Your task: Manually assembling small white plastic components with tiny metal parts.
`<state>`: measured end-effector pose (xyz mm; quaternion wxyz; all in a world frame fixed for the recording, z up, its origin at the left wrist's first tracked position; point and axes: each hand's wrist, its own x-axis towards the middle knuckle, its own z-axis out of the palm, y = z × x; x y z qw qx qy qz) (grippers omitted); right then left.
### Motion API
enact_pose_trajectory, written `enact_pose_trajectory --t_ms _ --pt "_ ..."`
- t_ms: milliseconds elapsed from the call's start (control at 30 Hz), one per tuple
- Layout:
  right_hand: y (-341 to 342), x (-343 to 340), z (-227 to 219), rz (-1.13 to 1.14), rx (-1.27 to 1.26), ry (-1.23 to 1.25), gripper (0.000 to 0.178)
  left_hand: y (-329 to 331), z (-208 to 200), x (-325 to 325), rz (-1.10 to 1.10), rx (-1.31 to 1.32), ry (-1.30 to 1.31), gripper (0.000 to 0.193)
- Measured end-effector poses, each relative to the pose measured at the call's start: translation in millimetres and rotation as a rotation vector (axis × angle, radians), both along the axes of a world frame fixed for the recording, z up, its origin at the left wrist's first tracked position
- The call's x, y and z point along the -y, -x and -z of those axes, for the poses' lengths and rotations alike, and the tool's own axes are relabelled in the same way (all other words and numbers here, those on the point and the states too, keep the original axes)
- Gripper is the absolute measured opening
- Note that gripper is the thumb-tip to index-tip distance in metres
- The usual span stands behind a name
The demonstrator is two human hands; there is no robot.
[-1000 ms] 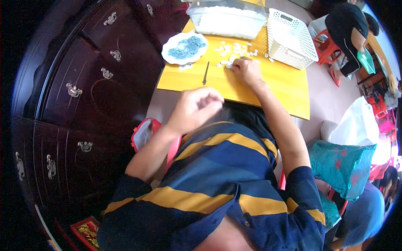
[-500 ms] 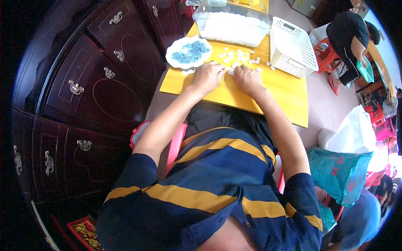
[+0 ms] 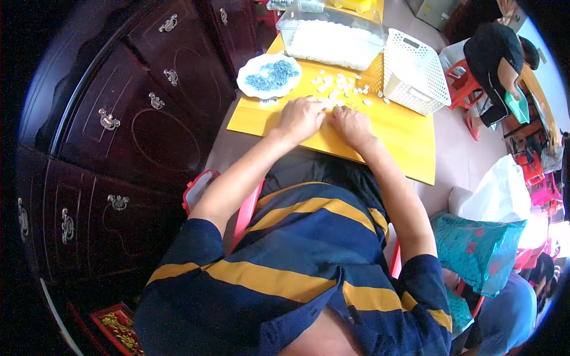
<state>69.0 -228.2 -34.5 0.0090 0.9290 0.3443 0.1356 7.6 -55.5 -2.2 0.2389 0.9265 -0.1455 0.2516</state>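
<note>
- The shirt (image 3: pixel 285 249) is soft cloth in navy with mustard bands, creased at the collar; the lower edge cuts it off.
- A smooth pink plastic chair arm (image 3: pixel 244 215) curves beside it, mostly covered by the left forearm.
- The left hand (image 3: pixel 301 118) and right hand (image 3: pixel 353 124) face each other low over the table, fingers curled inward; the fingertips are too small to make out, so whether either grasps something I cannot tell.
- The table (image 3: pixel 392 139) has a flat, slightly glossy yellow top, its near edge bent by the lens.
- Small white pieces (image 3: pixel 341 83), rounded and hard-looking, lie scattered just beyond the hands; the nearest are partly hidden by the fingers.
- A white plate (image 3: pixel 244 80) with a scalloped rim, left of them, holds fine blue, thread-like bits (image 3: pixel 279 72), too blurred to separate.
- A white plastic basket (image 3: pixel 438 99), pierced with rows of holes, stands at the right; glare washes out its inside.
- Behind, a clear rigid tub (image 3: pixel 376 37) holds a white mass (image 3: pixel 326 41), its grains indistinct.
</note>
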Motion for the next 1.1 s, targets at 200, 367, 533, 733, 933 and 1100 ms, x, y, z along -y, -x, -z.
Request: enact_pose_trajectory --t_ms 200,367,533,733,933,1100 --pt "26.5 -4.2 -14.8 -0.014 0.045 0.004 0.02 27.5 6.3 9.9 0.028 -0.048 0.1 0.01" --pt "42.3 5.2 -16.1 -0.025 -0.236 -0.444 0.022 40.9 -7.7 11.9 0.062 -0.049 0.247 0.016" --pt "65.3 6.9 -34.8 -0.105 -1.018 -1.05 0.023 55.5 -14.8 7.6 0.159 -0.076 0.572 0.01" --pt "75.9 -6.4 -18.4 -0.025 -1.679 -1.505 0.018 61.7 -8.4 -1.4 0.188 0.055 0.589 0.006" --pt "72.1 -27.8 -19.1 -0.011 -1.452 -1.346 0.028 76.0 -17.0 -13.7 0.095 0.142 0.477 0.003" --pt "38.6 -41.4 -11.3 -0.072 -0.25 -0.93 0.012 75.7 -7.3 -15.7 0.049 0.09 0.589 0.002"
